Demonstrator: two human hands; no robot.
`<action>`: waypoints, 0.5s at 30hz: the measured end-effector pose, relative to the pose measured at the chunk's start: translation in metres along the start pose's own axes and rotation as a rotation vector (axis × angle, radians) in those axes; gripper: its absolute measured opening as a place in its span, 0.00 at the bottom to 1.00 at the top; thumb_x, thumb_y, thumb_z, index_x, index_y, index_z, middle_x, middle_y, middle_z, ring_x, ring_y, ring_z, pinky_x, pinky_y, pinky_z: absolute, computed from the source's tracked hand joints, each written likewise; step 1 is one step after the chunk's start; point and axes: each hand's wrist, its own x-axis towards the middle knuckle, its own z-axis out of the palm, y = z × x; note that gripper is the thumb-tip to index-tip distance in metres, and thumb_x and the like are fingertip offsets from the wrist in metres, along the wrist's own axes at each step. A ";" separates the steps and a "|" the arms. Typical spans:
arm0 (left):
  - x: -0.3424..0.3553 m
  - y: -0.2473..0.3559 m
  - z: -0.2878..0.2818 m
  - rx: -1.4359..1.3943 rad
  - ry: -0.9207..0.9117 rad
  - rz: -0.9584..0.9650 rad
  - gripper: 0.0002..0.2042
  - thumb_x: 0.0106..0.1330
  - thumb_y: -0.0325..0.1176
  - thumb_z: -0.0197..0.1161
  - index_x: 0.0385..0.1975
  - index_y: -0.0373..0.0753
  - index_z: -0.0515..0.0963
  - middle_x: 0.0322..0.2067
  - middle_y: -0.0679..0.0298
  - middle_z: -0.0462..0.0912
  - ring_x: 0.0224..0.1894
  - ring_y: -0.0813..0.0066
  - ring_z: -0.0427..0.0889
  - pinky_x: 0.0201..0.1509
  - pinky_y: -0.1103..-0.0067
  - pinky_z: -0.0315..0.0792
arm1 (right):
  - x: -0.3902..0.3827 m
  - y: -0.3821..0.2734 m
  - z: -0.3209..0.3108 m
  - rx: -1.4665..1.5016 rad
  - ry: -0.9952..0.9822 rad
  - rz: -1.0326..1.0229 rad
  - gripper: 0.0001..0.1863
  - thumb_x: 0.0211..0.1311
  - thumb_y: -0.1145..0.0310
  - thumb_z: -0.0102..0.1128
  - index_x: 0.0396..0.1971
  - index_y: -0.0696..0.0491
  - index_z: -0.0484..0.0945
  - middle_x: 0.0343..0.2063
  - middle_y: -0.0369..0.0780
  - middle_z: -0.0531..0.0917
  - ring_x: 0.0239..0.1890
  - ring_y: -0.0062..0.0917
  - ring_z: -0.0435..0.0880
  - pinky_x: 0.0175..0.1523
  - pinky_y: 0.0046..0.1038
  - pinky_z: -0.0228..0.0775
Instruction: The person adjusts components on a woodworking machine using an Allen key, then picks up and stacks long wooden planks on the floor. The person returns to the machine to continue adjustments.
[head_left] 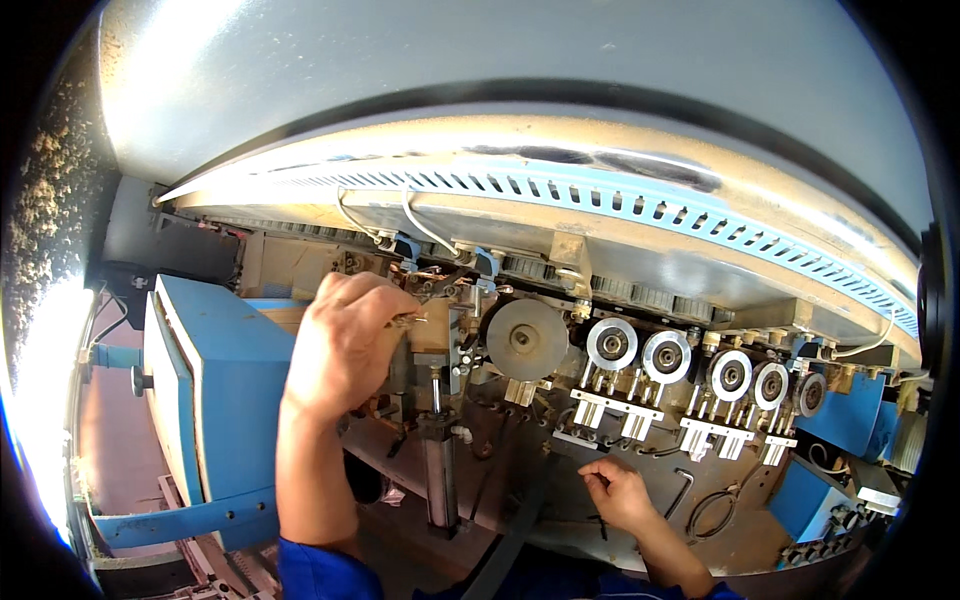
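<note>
My left hand point(348, 335) reaches up to a metal assembly point(432, 330), its fingers closed on a small piece that I cannot make out. Below that assembly stands a vertical cylinder point(440, 480) with a bright rod. A large grey disc point(526, 338) is just to the right. My right hand point(615, 495) hangs over the machine's metal plate point(570, 510), below two silver-rimmed rollers point(666, 356) on white metal blocks; its fingers are loosely bent and apart, with nothing visible in them. A bent hex key point(682, 492) lies to the right of it.
A blue housing point(225, 390) fills the left side. Above runs a slotted blue rail point(640, 206) under a grey hood point(510, 50), with white cables hanging. More rollers point(770, 387), a coiled hose point(710, 515) and a blue box point(800, 500) are at the right.
</note>
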 end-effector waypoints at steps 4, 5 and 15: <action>0.009 0.005 -0.027 0.004 -0.089 -0.047 0.11 0.53 0.19 0.66 0.35 0.41 0.82 0.33 0.61 0.86 0.39 0.57 0.83 0.47 0.66 0.77 | 0.002 -0.006 0.006 0.025 0.023 -0.070 0.07 0.67 0.68 0.64 0.43 0.46 0.85 0.27 0.44 0.87 0.30 0.42 0.87 0.37 0.39 0.80; 0.014 0.006 -0.028 0.020 -0.104 -0.050 0.11 0.52 0.17 0.63 0.35 0.39 0.82 0.33 0.59 0.85 0.38 0.54 0.83 0.50 0.65 0.77 | 0.002 -0.007 0.006 0.014 0.003 -0.051 0.07 0.67 0.70 0.64 0.42 0.49 0.85 0.29 0.43 0.86 0.31 0.39 0.87 0.38 0.36 0.79; 0.060 -0.016 -0.027 -0.077 -0.464 -0.178 0.09 0.58 0.24 0.64 0.38 0.39 0.84 0.36 0.55 0.88 0.41 0.57 0.87 0.49 0.68 0.80 | -0.001 0.004 0.001 -0.039 -0.010 -0.012 0.07 0.69 0.66 0.63 0.43 0.46 0.85 0.31 0.44 0.88 0.32 0.43 0.88 0.40 0.41 0.81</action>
